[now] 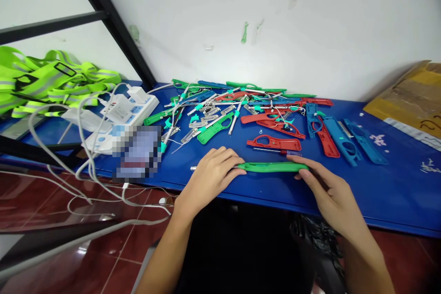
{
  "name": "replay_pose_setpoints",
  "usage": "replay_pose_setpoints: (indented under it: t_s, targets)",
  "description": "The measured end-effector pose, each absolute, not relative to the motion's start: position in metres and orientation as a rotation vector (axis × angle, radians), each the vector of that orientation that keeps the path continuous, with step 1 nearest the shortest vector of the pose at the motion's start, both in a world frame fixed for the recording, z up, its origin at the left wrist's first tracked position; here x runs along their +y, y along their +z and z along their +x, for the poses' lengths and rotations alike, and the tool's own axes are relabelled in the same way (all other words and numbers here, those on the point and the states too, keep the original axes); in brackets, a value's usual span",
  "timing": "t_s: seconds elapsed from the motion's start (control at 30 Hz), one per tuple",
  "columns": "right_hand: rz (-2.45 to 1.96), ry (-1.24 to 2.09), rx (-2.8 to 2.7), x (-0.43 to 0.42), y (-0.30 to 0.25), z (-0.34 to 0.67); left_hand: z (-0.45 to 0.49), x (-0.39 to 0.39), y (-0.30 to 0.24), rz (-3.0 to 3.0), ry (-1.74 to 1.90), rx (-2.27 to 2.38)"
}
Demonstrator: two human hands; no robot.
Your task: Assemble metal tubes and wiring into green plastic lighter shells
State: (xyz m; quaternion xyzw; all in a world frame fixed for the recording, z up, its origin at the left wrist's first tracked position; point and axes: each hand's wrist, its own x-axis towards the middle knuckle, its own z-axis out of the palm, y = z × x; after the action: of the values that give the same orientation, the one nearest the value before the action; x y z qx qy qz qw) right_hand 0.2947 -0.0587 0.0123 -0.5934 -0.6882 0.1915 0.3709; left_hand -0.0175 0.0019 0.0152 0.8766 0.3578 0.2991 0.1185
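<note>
Between my two hands is a green gas lighter (274, 166), held level above the front of the blue table. My left hand (215, 172) is closed around its nozzle end, and a short metal tip pokes out to the left. At the other end, my right hand (325, 186) pinches the handle between thumb and fingers. Just behind it lie a screwdriver (292, 152) and a red lighter shell half (275, 142). A green shell half (216, 128) rests farther left, beside clear fuel tanks (189, 134).
A heap of red, green and blue lighter parts (248, 96) lies along the wall. Left are a power strip (138, 112) with cables, a pixelated phone (139, 152) and yellow-green reflective straps (51, 78). Blue shells (339, 140) and a cardboard box (409, 101) are at right.
</note>
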Motion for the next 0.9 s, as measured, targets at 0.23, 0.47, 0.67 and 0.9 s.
replay_pose_setpoints:
  t_s: [0.23,0.47,0.67,0.9]
  targets:
    - [-1.16,-0.075,-2.253,-0.049,0.026,0.262,-0.016,0.001,0.015,2.602,0.853,1.031]
    - [-1.019,-0.22,-2.495,-0.023,0.03,0.222,-0.016,0.002,0.017,2.602,0.888,1.042]
    - [-1.148,0.083,-2.393,-0.024,0.022,0.211,-0.017,0.003,0.016,2.586,0.943,1.1]
    - [-1.206,0.032,-2.292,-0.02,0.015,0.213,-0.015,0.002,0.014,2.618,1.005,1.211]
